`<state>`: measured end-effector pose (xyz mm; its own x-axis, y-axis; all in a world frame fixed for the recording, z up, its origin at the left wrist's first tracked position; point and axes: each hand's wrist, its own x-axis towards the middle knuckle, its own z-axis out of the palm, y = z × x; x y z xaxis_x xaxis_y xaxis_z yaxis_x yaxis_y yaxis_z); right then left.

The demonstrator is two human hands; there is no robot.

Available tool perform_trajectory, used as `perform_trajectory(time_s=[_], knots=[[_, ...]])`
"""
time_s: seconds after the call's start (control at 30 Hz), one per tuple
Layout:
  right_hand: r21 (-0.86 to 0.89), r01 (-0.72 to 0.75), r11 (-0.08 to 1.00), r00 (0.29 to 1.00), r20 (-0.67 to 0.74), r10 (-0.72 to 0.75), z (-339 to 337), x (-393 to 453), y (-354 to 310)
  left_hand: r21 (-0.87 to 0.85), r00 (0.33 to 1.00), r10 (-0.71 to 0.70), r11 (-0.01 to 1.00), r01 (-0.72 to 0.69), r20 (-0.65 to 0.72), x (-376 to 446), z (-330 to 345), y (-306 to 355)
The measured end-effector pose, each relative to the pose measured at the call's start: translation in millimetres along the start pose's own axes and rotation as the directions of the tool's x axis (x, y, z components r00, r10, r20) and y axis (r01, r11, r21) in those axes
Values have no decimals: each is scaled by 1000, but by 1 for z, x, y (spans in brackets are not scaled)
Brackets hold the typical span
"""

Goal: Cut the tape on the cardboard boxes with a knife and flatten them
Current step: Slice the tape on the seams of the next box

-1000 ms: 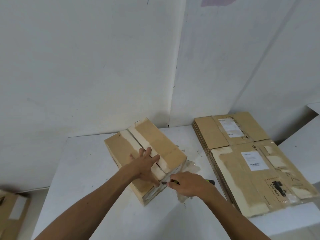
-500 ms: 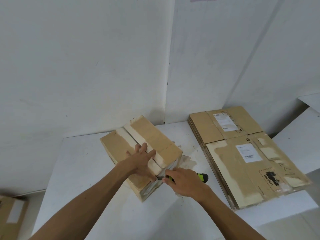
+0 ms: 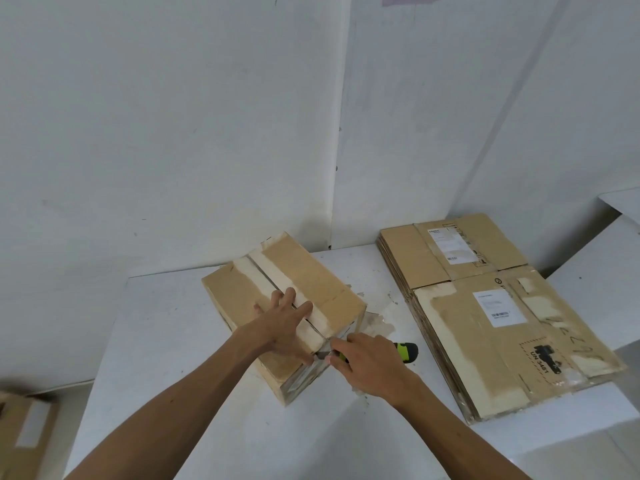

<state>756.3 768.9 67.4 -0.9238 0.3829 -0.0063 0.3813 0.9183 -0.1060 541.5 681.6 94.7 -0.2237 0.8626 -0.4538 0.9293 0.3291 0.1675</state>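
- A knife [image 3: 403,351] with a green and black handle is gripped by the right hand [image 3: 372,367]; its blade is pointed left, at the near end of the seam of the cardboard box [image 3: 304,271].
- The left hand [image 3: 287,320] is laid flat on the box top, with straight fingers spread beside the seam.
- The box is placed on the white counter [image 3: 166,323], its long axis running from near right to far left; whether anything is inside cannot be told.
- A stack of flattened boxes [image 3: 485,313] is seen further right on the counter.
- Another box [image 3: 24,434] is seen low at the left edge.
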Motion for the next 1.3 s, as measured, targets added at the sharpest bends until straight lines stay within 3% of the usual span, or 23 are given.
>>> perform_trajectory(time_s=[0.17,0.47,0.7,0.9,1.07,1.3], knots=[[-74,-12,997,988,-156,0,14,-2,2,9,1000,0,1000,0,-6,-1,-2,1],[-128,-48,991,966,-259,13,21,-2,6,-2,1000,13,1000,-13,-23,-2,-8,-1],[-139,34,990,984,-169,-58,17,2,7,46,1000,29,999,-28,-5,-3,-4,-4],[-79,-96,992,993,-75,90,3,1,43,49,999,30,998,-31,10,-8,-11,-16],[32,65,997,989,132,-69,-14,4,43,58,998,57,997,-56,-22,-5,-1,-21],[61,144,988,989,-30,-142,4,11,8,26,996,49,999,-48,-73,-7,-5,-21]])
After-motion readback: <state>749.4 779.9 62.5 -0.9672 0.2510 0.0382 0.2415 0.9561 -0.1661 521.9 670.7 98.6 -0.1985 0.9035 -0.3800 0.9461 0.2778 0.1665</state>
